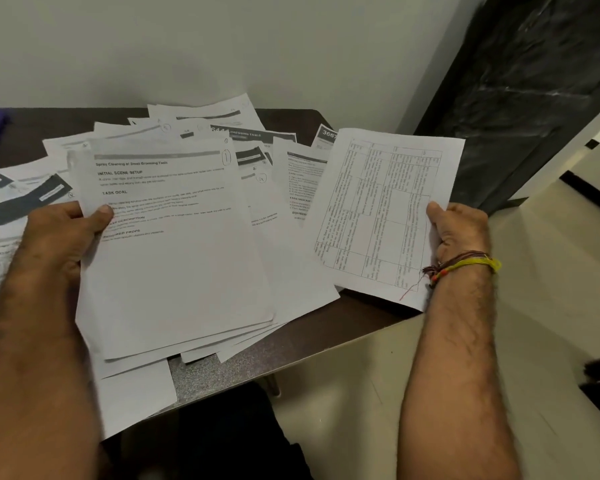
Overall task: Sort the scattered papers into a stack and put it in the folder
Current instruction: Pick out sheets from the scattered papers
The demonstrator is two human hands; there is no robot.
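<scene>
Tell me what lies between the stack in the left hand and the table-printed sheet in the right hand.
In the head view, loose overlapping papers on the dark table fill the stretch between the stack and the sheet.

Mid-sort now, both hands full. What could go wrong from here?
1. The stack in the left hand is fanned and uneven; pinched at one edge only, its lower sheets might slip out.
2. The table sheet is held by the right hand at its edge alone, so it may crease when added.
3. Loose papers overhang the table edge and could slide to the floor.
</scene>
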